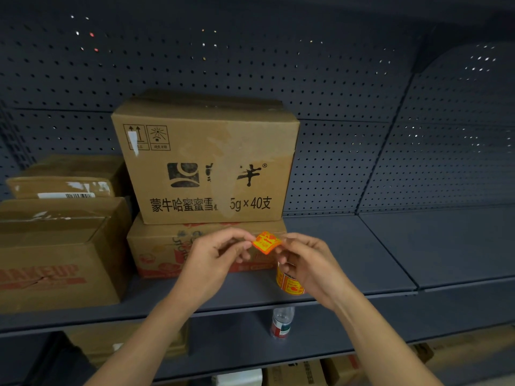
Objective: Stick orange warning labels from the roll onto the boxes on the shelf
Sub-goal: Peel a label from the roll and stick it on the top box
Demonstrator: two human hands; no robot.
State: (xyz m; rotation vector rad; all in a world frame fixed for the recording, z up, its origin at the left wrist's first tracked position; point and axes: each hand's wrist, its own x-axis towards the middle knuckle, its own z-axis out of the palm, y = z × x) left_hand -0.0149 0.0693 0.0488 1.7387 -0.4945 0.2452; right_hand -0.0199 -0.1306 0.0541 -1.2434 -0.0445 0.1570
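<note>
two hands meet in front of the shelf (362, 246), and one orange label (266, 242) hangs between them. going left to right: the left hand (214, 254) has its thumb and forefinger pinched shut on the label's left edge, other fingers curled under. the label spans the short gap between the two sets of fingertips, slightly buckled, printed face toward the camera. the right hand (309, 263) nips the label's right edge with its fingertips, and the roll (288, 282) of orange labels sits below those fingers, tucked against the palm; whether the lower fingers clasp it or it hangs on one of them i cannot tell.

beyond the fingertips stand the boxes: the top box (206, 162) above them, the lower box (164, 249) directly behind the left knuckles.

the label looks feather-light, thin and floppy, prone to curl and stick to itself or to skin. best held by the very edges, as now, kept taut, adhesive side away from the fingers. cardboard should take it well; pressing from one edge across would likely avoid wrinkles.
</note>
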